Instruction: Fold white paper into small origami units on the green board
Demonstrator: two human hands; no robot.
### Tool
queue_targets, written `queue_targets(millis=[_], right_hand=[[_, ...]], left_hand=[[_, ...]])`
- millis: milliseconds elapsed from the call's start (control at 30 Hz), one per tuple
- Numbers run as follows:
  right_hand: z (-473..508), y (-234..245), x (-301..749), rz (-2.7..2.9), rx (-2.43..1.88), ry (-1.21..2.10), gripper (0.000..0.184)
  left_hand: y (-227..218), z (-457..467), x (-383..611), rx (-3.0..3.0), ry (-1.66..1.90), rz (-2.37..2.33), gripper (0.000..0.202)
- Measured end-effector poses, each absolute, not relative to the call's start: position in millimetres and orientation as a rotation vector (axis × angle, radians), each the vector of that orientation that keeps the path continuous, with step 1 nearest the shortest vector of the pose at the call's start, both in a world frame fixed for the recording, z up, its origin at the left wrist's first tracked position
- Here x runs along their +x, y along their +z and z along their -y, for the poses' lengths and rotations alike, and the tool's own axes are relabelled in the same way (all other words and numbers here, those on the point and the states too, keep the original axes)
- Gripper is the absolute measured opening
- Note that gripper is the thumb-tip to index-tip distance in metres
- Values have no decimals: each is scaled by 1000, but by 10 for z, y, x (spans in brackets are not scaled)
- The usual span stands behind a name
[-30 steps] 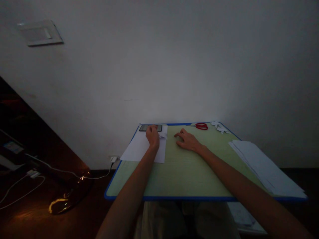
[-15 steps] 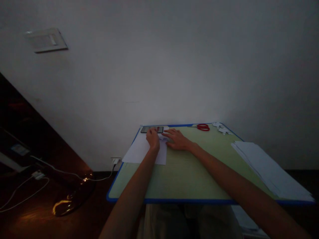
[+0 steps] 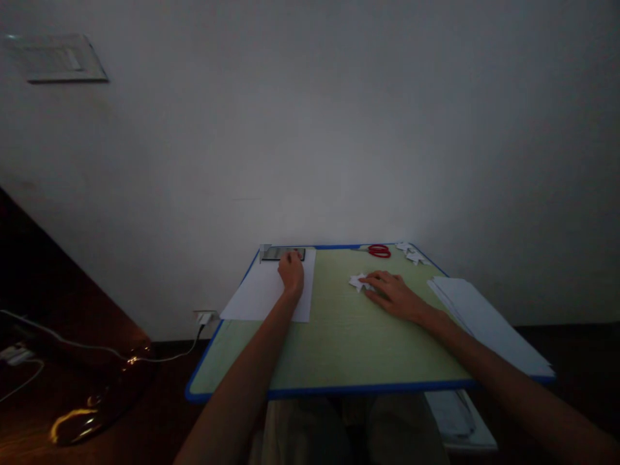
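Observation:
A small green table (image 3: 334, 349) with a blue rim stands against a white wall. My left hand (image 3: 291, 272) rests curled, fingers closed, on a white sheet of paper (image 3: 264, 294) at the table's far left, just short of a dark phone (image 3: 281, 254). My right hand (image 3: 394, 294) lies flat near the middle of the table, fingers stretched onto a small white paper cut-out (image 3: 358, 281).
Red scissors (image 3: 378, 250) lie at the far edge, with more white paper cut-outs (image 3: 411, 253) beside them. A stack of white sheets (image 3: 479, 320) covers the right side. Left of the table, a wall plug (image 3: 204, 316) and cables run over a dark wooden surface (image 3: 72, 361).
My right hand reached over to my left hand at the sheet, then drew back to the right with the small paper cut-out under its fingers. My left hand stayed on the sheet.

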State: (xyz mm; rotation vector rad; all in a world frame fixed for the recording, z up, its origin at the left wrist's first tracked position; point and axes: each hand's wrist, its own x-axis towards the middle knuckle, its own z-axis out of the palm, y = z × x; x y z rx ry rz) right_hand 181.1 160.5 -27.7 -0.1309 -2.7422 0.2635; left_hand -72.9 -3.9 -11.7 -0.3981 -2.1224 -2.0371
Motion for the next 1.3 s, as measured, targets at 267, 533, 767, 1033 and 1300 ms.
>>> queue_targets(millis=[267,533,767,1033,1300], right_hand=[[-1712,-345,1890,2580,-259,313,45],[-1658,-331,1911,2625,-305,235,43],[-1639,-333,1912,2598,-376,244,41],[-1602,-313,1903,2620,-335,195,56],[-1436,-232,1601,2675,-117,305,61]], left_hand=[[-139,33,-781,-388,-1998,2163,23],[-131,15,-771,-372,-1995,2179,22],[-128,17,-768,-374,-1983,2180,22],[-138,18,-777,-392,-1988,2182,21],[-140,16,-794,-387,-1979,2195,21]])
